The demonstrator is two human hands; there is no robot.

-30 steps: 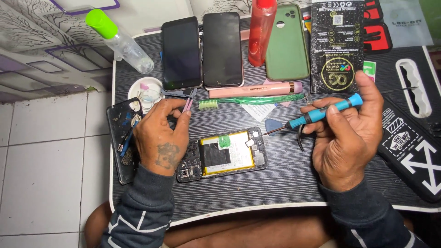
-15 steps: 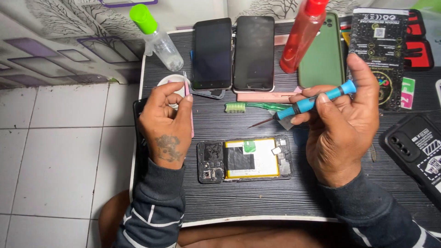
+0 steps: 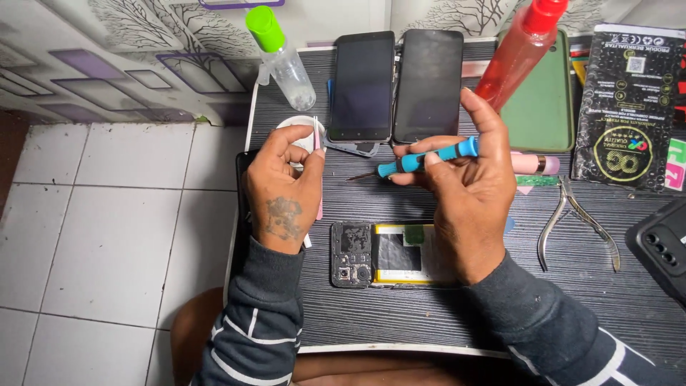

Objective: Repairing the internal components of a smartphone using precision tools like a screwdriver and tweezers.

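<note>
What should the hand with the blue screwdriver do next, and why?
Probably lower the blue screwdriver to the opened phone. The right hand holds it raised above the phone, tip off to the side, while the left hand holds pink tweezers over a small white dish.

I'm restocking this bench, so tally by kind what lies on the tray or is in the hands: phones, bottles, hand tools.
Phones: 3, two face-up, one opened
Bottles: 2, clear, red
Hand tools: 3, screwdriver, tweezers, nippers
Total: 8
</note>
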